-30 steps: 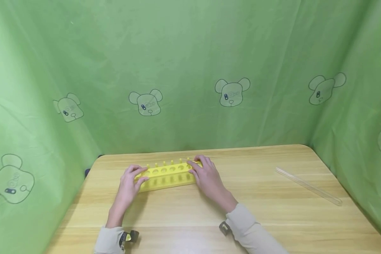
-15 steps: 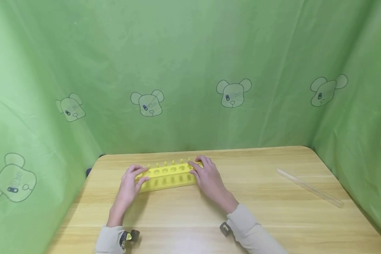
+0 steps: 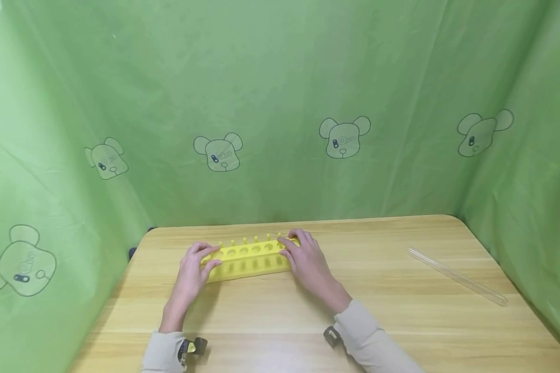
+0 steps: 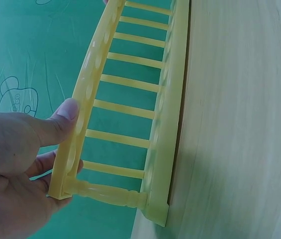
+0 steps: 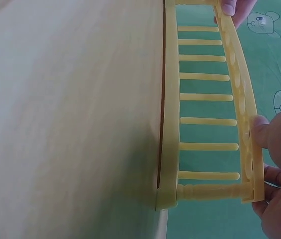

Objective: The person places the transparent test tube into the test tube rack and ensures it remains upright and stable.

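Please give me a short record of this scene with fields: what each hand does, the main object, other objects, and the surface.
left hand: the left hand grips the left end of the yellow rack, thumb on its top plate
right hand: the right hand grips the right end
main object: rack with a row of round holes, standing on the wooden table
other object: clear tube lying at the right, apart from both hands
backdrop: green curtain with bear prints

— What sort of place is this?

— A small staged recording booth. A green plastic curtain printed with cartoon bear heads (image 3: 280, 103) closes off the back and both sides of a light wooden counter (image 3: 308, 316).

— Any lab signs?

— A yellow plastic test-tube rack (image 3: 249, 258) and a clear glass tube (image 3: 457, 275) lie on the counter, so a makeshift lab-practice corner.
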Demonstrator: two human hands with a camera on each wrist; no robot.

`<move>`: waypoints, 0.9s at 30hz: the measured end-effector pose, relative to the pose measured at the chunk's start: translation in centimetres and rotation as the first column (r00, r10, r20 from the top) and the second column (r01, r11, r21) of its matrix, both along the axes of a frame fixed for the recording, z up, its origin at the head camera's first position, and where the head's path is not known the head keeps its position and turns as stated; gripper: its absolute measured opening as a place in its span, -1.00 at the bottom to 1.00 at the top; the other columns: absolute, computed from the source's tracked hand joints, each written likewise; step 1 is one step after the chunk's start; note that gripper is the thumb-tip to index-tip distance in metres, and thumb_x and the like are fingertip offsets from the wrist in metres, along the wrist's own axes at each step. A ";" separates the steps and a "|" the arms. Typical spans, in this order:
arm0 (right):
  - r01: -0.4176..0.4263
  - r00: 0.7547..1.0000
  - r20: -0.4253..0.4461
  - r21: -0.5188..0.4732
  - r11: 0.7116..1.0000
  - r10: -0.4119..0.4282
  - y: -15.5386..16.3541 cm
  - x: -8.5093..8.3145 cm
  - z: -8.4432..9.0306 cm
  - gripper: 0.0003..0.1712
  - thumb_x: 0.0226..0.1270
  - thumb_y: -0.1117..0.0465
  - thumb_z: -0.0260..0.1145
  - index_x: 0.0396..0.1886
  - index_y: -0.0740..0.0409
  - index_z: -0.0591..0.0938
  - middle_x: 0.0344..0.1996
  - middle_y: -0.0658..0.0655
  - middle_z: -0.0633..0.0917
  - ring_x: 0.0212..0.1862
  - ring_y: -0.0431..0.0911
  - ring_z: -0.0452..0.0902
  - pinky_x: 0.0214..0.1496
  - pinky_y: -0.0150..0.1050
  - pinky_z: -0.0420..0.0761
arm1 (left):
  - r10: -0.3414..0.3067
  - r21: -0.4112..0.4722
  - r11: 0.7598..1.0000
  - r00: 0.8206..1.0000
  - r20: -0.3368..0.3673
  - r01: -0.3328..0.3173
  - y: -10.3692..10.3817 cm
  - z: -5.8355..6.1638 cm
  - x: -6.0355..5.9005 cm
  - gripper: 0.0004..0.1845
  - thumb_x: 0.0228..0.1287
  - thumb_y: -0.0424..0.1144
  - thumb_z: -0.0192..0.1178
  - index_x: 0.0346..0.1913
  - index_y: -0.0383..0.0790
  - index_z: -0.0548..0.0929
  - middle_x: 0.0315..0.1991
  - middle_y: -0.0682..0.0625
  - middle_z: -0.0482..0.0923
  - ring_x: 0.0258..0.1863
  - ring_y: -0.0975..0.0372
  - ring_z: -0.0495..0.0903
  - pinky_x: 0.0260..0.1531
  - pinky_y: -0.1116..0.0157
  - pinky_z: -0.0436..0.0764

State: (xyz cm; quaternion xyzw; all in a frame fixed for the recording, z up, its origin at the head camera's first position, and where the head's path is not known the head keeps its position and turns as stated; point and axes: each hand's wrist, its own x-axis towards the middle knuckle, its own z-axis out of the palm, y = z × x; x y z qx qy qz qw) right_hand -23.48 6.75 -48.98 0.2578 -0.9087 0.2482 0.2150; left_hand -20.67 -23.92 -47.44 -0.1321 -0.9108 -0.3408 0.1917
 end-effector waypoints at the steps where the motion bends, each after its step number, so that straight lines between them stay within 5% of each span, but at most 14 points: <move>1: 0.000 1.000 0.000 0.001 1.000 0.000 0.0 0.0 0.0 -0.60 0.49 0.14 0.31 0.24 0.11 0.66 0.10 0.22 0.56 0.16 0.10 0.46 0.23 -0.03 0.55 | 0.001 -0.001 1.000 1.000 0.000 -0.001 0.0 0.0 0.0 -0.60 0.16 -0.36 0.47 0.08 -0.40 0.72 0.00 -0.23 0.59 0.06 -0.11 0.55 0.18 -0.11 0.55; 27: -0.001 1.000 -0.003 -0.001 1.000 0.001 0.7 -0.3 0.2 -0.62 0.49 0.14 0.32 0.23 0.09 0.67 0.09 0.20 0.56 0.14 0.09 0.46 0.22 -0.01 0.55 | -0.006 0.009 1.000 1.000 0.000 0.006 0.5 -0.3 -0.5 -0.61 0.19 -0.34 0.45 0.08 -0.39 0.72 0.00 -0.21 0.58 0.06 -0.08 0.55 0.18 -0.05 0.58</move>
